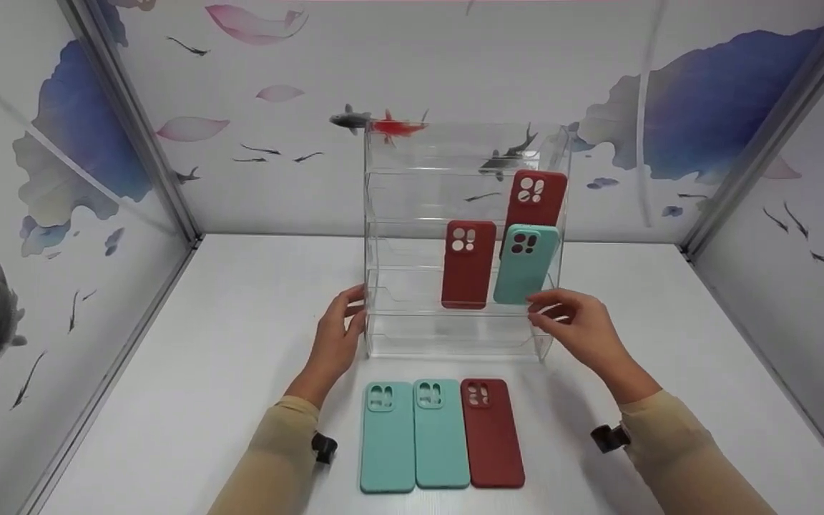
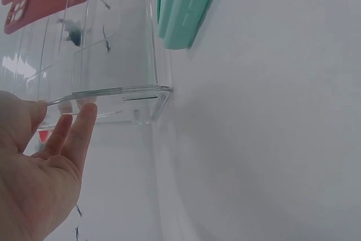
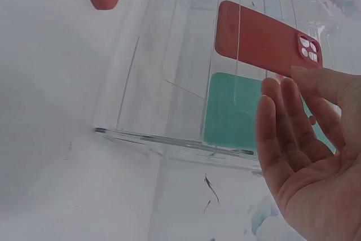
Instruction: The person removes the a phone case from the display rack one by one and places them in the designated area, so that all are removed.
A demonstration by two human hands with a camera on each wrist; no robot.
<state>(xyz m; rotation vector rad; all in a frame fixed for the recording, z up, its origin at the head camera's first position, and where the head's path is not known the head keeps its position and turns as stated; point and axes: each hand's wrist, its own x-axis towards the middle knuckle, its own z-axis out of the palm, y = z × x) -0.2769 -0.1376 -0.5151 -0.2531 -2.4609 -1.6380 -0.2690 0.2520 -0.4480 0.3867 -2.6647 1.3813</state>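
A clear acrylic display rack (image 1: 440,336) with several tiers stands upright on the table. My left hand (image 1: 337,336) holds its left side panel; in the left wrist view the thumb is at the panel's front edge and the fingers lie against the outer face. Leaning in the rack are a teal phone case (image 1: 523,268) at the right, a red phone case (image 1: 468,268) beside it, and another red phone case (image 1: 535,197) higher up, partly hidden behind the teal one. My right hand (image 1: 580,325), fingers loosely bent, is at the teal case's lower right corner, gripping nothing.
In front of the rack, two teal phone cases (image 1: 387,443) (image 1: 442,440) and a red phone case (image 1: 494,436) lie side by side on the white table (image 1: 262,307). Printed wall panels (image 1: 276,179) with metal corner posts (image 1: 136,121) enclose the table.
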